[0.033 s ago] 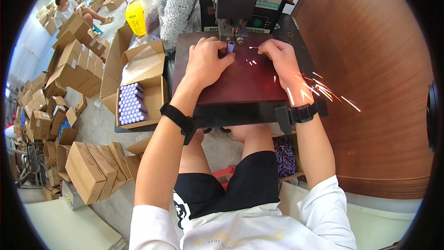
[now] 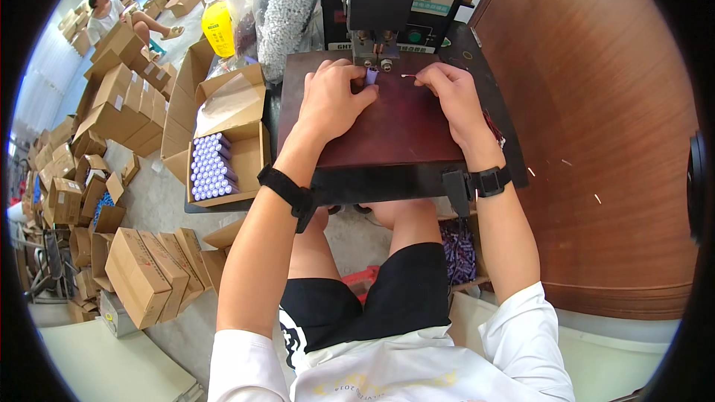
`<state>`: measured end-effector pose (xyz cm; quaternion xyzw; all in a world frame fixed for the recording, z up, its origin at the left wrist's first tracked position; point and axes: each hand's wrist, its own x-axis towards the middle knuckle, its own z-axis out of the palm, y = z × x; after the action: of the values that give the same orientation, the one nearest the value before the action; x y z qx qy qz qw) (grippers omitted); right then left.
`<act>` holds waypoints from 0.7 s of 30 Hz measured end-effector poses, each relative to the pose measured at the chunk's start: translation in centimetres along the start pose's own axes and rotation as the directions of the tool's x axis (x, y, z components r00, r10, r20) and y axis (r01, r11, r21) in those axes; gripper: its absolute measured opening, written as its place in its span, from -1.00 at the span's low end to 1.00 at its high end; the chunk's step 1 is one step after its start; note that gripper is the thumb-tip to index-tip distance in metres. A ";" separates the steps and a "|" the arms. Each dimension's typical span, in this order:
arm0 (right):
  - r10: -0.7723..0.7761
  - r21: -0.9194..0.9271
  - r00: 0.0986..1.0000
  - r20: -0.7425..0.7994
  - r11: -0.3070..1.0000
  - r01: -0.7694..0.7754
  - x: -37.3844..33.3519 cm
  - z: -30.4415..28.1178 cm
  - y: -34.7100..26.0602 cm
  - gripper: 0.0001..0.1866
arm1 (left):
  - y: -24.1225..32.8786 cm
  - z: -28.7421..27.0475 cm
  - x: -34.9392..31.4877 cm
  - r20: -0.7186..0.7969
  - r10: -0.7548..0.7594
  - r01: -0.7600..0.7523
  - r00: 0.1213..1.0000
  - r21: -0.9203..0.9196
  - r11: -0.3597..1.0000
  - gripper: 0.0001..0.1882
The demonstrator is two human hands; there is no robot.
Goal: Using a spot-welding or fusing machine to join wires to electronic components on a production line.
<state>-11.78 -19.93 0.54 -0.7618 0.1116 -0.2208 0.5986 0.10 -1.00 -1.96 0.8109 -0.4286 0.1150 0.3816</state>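
Under the electrode tips of a black spot welder (image 2: pixel 383 0), my left hand (image 2: pixel 333 100) pinches a purple cylindrical battery cell (image 2: pixel 372 76) between thumb and fingers. The cell's upper end lies close to the tips; whether they touch it cannot be made out. To the right, the thumb and fingers of my right hand (image 2: pixel 450 93) are closed on a thin red wire (image 2: pixel 409 76) with a pale end, which points toward the cell and stays apart from it. Both hands rest over a dark red work board (image 2: pixel 372 134).
An open cardboard box (image 2: pixel 253 150) of purple cells stands left of the board. Behind it are a yellow bottle (image 2: pixel 218 28) and a clear bag of small pale pieces (image 2: pixel 289 15). A brown wooden panel (image 2: pixel 596 104) rises at right. Stacked cartons (image 2: pixel 138 275) and a seated person (image 2: pixel 112 18) are farther left.
The bright sparks over the board and my right wrist have gone; a few small ones show farther right against the wooden panel. My hands have hardly moved.
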 end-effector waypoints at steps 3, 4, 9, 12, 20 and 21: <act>-0.047 0.077 0.999 -0.023 0.996 0.049 -0.4 0.0 0.1 -0.80 | 0.3 -0.3 0.0 -0.001 -0.062 0.061 0.998 -0.066 0.996 -0.66; -0.060 0.118 0.997 -0.045 0.991 0.065 -0.6 0.0 0.1 -0.80 | 0.4 -0.5 -0.1 0.020 -0.125 0.127 0.992 -0.122 0.984 -0.64; -0.050 0.151 0.995 -0.090 0.986 0.063 -1.4 0.0 0.2 -0.80 | 1.2 -1.1 -0.2 0.054 -0.212 0.217 0.976 -0.350 0.911 -0.64; -0.061 0.116 0.995 -0.076 0.991 0.070 -1.3 0.0 0.5 -0.81 | 1.0 -1.0 -0.3 -0.024 -0.261 0.226 0.965 -0.424 0.877 -0.66; -0.090 -0.257 0.986 0.137 0.959 0.123 -1.9 0.8 -0.5 -0.78 | 0.3 -1.2 -0.3 -0.110 -0.373 0.240 0.921 -0.594 0.768 -0.79; -0.080 -0.273 0.977 0.198 0.953 0.133 -1.9 0.8 -0.6 -0.77 | 0.3 -1.3 -0.3 -0.123 -0.385 0.248 0.915 -0.581 0.775 -0.79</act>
<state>-13.09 -18.25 0.62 -0.8622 0.0447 -0.1627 0.4776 -0.14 0.01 -1.06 0.7063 -0.2512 0.0149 0.6616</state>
